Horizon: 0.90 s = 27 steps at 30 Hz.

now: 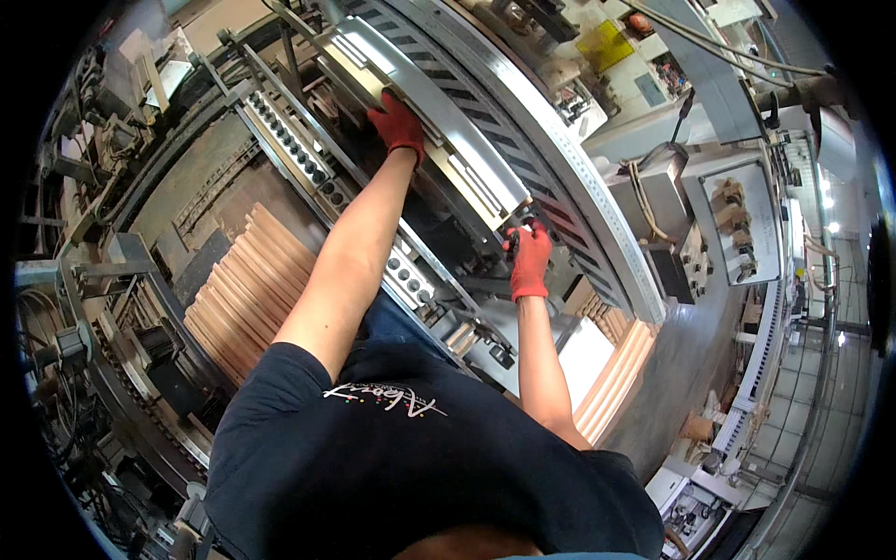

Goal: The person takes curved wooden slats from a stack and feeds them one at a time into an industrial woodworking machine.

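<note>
My left hand (399,128), in a red work glove, reaches over the near edge of a long machine bed. Its fingers look apart and lie against a pale yellow strip (471,191) that runs along a shiny metal plate (448,107). At the right end of that strip is my right hand (529,259), also gloved in red. Its fingers are curled in at a small dark part by the bed's corner; what they hold is hidden.
A curved metal guard (579,177) with dark stripes runs beyond the bed. Rails with black rollers (285,140) lie nearer me. Stacked wooden strips (247,289) sit at left, more wooden lengths (616,378) at right. A control box (737,224) stands far right.
</note>
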Each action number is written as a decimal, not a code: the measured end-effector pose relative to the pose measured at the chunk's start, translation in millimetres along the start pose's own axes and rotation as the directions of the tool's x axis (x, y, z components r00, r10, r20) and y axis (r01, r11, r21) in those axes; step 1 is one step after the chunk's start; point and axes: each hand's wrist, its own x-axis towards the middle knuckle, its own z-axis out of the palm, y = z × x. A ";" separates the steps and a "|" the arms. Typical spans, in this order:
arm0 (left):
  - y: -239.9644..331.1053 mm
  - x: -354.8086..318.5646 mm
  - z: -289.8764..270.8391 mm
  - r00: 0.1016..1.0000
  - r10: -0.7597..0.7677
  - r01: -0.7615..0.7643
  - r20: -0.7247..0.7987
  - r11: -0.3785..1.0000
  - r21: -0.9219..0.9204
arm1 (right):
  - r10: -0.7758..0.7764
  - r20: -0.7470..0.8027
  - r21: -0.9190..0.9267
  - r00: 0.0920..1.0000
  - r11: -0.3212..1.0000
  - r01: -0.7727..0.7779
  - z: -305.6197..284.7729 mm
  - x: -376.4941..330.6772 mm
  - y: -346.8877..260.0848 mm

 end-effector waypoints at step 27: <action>23.8 -10.7 -13.1 0.992 -0.122 0.125 -0.032 0.979 0.164 | -0.416 0.266 -0.448 0.869 0.745 0.494 -52.8 -105.0 33.9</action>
